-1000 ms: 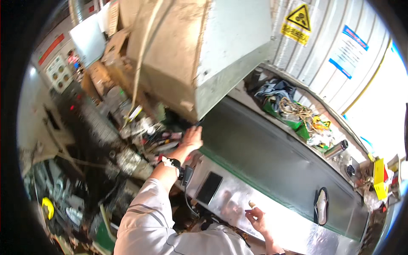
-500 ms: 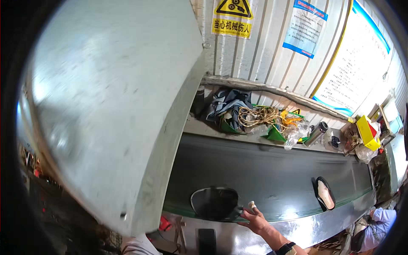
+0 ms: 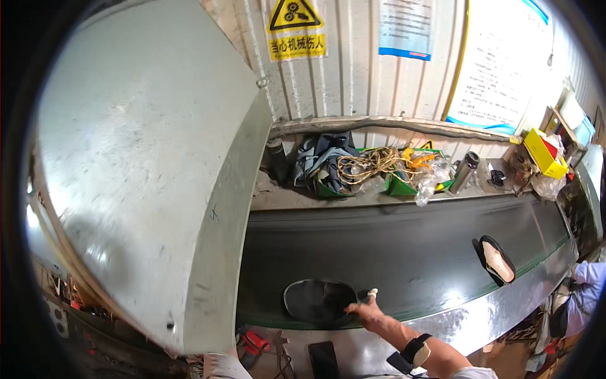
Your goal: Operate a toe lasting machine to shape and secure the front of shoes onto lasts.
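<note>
A dark, pan-like oval thing (image 3: 312, 300) with a thin pale rim lies on the near side of the black conveyor belt (image 3: 391, 246). My right hand (image 3: 367, 311) reaches in from the lower right. Its fingers are bent at the thing's right edge and appear to pinch it; one finger, with a white covering on its tip, points up. A small dark piece shows beside that finger. At the lower left only a pale sleeve (image 3: 224, 365) of my left arm shows, beside the grey machine cover; the left hand is hidden.
A black shoe part with a beige insole (image 3: 499, 260) lies farther right on the belt. Green bins (image 3: 404, 186) with cords and a metal flask (image 3: 465, 172) line the back ledge. A phone (image 3: 324, 360) and a red-handled tool (image 3: 255, 342) are near me; a person (image 3: 584, 290) sits right.
The view has turned and shifted, so the wall and ledge appear farther left. My right hand has moved slightly left, onto the oval thing's edge, and more of its forearm shows.
</note>
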Action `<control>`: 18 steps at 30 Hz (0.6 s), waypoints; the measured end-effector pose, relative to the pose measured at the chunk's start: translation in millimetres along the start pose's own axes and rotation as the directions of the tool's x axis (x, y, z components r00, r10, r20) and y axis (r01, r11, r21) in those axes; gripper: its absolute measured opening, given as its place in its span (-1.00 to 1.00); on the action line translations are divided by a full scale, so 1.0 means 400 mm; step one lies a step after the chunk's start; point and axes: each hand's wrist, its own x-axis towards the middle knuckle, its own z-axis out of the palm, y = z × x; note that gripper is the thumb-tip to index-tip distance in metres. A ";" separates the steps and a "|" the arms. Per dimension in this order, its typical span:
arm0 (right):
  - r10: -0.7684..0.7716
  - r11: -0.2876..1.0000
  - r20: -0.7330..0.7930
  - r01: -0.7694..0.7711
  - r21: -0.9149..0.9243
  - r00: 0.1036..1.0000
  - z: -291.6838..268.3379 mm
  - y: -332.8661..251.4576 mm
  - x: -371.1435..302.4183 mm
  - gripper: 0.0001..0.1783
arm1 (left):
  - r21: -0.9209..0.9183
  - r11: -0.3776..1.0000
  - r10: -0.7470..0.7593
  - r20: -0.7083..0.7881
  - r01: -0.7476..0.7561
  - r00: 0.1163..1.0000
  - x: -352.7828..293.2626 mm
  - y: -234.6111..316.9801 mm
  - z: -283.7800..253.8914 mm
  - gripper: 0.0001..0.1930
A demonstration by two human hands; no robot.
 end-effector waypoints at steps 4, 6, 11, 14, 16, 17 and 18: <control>-0.354 0.934 -0.063 0.356 0.013 0.933 -0.186 -0.030 -0.152 0.14 | -0.128 0.984 0.102 -0.158 -0.123 0.982 -0.181 0.085 -0.050 -0.35; -0.482 0.875 -0.080 0.483 0.002 0.873 -0.336 -0.003 -0.266 -0.10 | -0.276 0.894 0.276 -0.285 -0.354 0.918 -0.301 0.163 -0.086 -0.28; -0.438 0.802 -0.112 0.444 0.399 0.892 -0.605 0.126 -0.406 -0.13 | -0.123 0.558 0.704 -0.454 -0.821 0.547 -0.620 0.405 -0.142 -0.50; -0.406 0.713 -0.082 0.372 0.594 0.910 -0.689 0.184 -0.430 -0.16 | -0.240 0.418 0.755 -0.445 -0.876 0.482 -0.809 0.518 -0.144 -0.51; -0.409 0.637 -0.049 0.324 0.699 0.911 -0.718 0.213 -0.444 -0.27 | -0.288 0.325 0.793 -0.436 -0.901 0.426 -0.925 0.559 -0.126 -0.50; -0.426 0.643 -0.003 0.305 0.703 0.905 -0.729 0.219 -0.455 -0.27 | -0.263 0.282 0.823 -0.428 -0.923 0.373 -0.976 0.573 -0.110 -0.48; -0.427 0.631 0.010 0.290 0.719 0.904 -0.735 0.221 -0.462 -0.33 | -0.236 0.241 0.865 -0.387 -0.941 0.319 -1.031 0.582 -0.087 -0.51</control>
